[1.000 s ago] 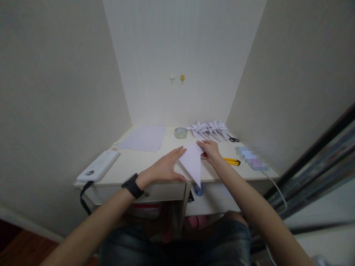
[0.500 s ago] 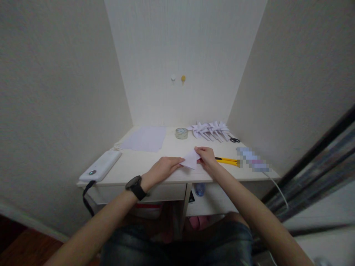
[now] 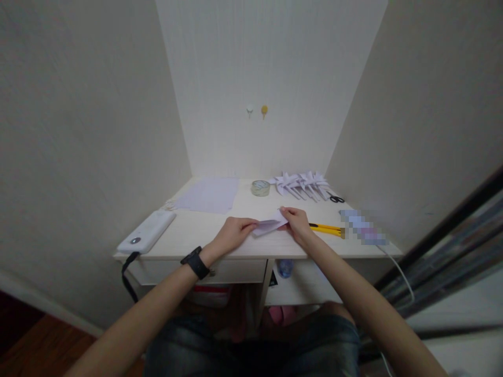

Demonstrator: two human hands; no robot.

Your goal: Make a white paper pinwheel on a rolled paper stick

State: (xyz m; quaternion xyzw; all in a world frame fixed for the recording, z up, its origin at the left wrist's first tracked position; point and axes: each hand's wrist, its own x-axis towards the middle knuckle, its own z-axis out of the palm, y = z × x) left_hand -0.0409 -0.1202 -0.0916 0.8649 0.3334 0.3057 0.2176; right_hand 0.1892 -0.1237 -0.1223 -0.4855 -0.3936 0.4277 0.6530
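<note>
Folded paper (image 3: pixel 269 227): held it between left hand (image 3: pixel 234 232) and right hand (image 3: pixel 295 224), over the near, middle part of the white desk (image 3: pixel 208 228). Took that paper as the clock's centre, with twelve towards the back wall (image 3: pixel 259 57). Pinched its nine o'clock end narrowly between thumb and fingers of the left hand; gripped its two o'clock end closely with the right, thumb on top and fingers partly hidden behind. Saw a fold in it, with one layer lifted partly away from the other. Could not tell contact with the desk from a slight lift above it.

Wore a dark watch (image 3: pixel 195 262) on the left wrist.

Had a roll of clear tape (image 3: pixel 260 189) at twelve o'clock and paper pinwheels (image 3: pixel 310 180), bunched together, at one. Saw black-handled scissors (image 3: pixel 337 199) at two, just beside the pinwheels. Had a yellow cutter (image 3: pixel 328 230) at three, near the right hand, and farther out the same way a flat thing (image 3: pixel 363 228) blurred by pixelation. Found white sheets (image 3: pixel 208 195) lying flat at ten, and a white device (image 3: pixel 147 232) at nine, near the desk's end, with a black strap (image 3: pixel 124 271) hanging beside it. Saw a white hook (image 3: pixel 249 109) and a yellow hook (image 3: pixel 264 109) side by side on the wall at twelve.
</note>
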